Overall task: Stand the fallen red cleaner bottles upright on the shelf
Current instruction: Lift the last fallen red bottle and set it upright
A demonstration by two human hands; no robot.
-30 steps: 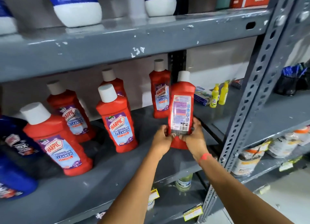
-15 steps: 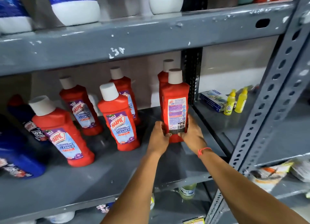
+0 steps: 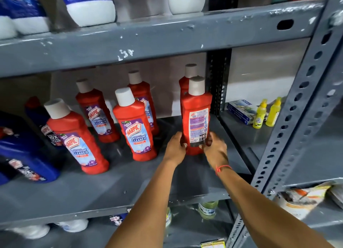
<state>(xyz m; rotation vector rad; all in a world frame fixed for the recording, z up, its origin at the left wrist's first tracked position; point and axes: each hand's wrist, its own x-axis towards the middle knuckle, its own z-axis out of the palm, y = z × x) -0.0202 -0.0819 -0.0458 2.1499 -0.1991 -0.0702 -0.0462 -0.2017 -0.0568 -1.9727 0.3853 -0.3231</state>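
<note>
Fingers (image 3: 182, 145): both hands wrap the low part of one bottle (image 3: 196, 115).
Bottle: red, standing up, middle right.
Shelf (image 3: 130, 182): grey.

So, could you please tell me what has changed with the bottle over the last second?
Both hands, left and right, carried the red Harpic bottle deeper onto the shelf, straightening it in front of the rear bottle. Grip unchanged; the other red bottles stayed standing.
</note>
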